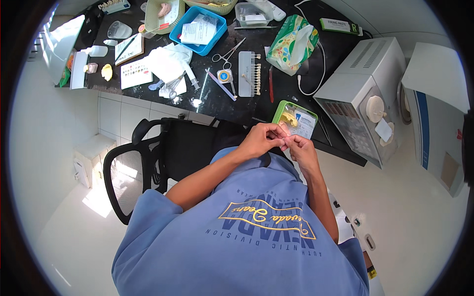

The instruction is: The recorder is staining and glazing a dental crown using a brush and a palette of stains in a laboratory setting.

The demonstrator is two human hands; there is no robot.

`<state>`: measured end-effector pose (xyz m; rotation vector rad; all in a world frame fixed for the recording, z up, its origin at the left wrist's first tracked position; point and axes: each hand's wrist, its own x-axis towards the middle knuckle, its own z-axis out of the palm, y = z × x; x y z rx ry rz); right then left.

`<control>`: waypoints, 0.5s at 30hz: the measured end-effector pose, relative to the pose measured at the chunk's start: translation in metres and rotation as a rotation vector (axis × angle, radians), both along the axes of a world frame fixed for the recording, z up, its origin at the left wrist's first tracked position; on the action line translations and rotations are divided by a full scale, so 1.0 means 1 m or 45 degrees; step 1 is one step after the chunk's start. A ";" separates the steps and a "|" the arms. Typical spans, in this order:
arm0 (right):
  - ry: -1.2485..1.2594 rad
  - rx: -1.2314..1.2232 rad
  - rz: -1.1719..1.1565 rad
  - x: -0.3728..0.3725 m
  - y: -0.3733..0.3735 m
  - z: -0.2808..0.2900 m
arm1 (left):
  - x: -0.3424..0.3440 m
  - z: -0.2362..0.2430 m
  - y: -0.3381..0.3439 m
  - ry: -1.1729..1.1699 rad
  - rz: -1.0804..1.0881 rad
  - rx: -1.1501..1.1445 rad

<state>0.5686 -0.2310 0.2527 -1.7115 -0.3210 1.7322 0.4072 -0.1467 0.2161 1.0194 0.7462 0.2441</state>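
Black worktop (232, 106) carries the tools; both hands meet just in front of its near edge, above the black mesh chair (148, 163). The left hand (260, 139) and the right hand (301, 150) pinch a small pale item (285, 143) between their fingertips; it is too small to identify. Both hands are closed on it, seemingly for fine control. A green tray (282, 107) lies on the worktop just beyond the hands, within easy reach. Scissors (227, 53) and a tooth shade guide (248, 73) lie farther back.

Glossy black worktop (237, 106), green plastic tray (282, 109), metal scissors (226, 54).
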 end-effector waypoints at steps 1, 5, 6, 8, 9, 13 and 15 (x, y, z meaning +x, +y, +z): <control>-0.020 0.010 0.017 0.001 -0.001 -0.001 | 0.000 -0.003 0.000 -0.027 -0.001 -0.086; -0.063 0.066 0.037 0.000 -0.002 -0.005 | -0.001 -0.006 -0.003 -0.028 0.051 -0.308; -0.042 0.070 0.013 0.000 -0.002 -0.002 | 0.001 -0.004 -0.004 -0.036 0.061 -0.272; 0.001 0.088 -0.037 -0.001 0.002 0.001 | 0.002 0.003 0.003 -0.093 0.044 -0.152; 0.005 0.106 -0.032 0.002 0.000 0.003 | 0.005 0.009 0.006 -0.075 0.003 -0.054; 0.173 0.116 -0.114 0.004 -0.001 0.008 | 0.007 0.019 0.011 0.043 -0.033 0.169; 0.219 0.149 -0.157 0.003 0.002 0.010 | 0.004 0.016 0.014 -0.070 -0.017 0.028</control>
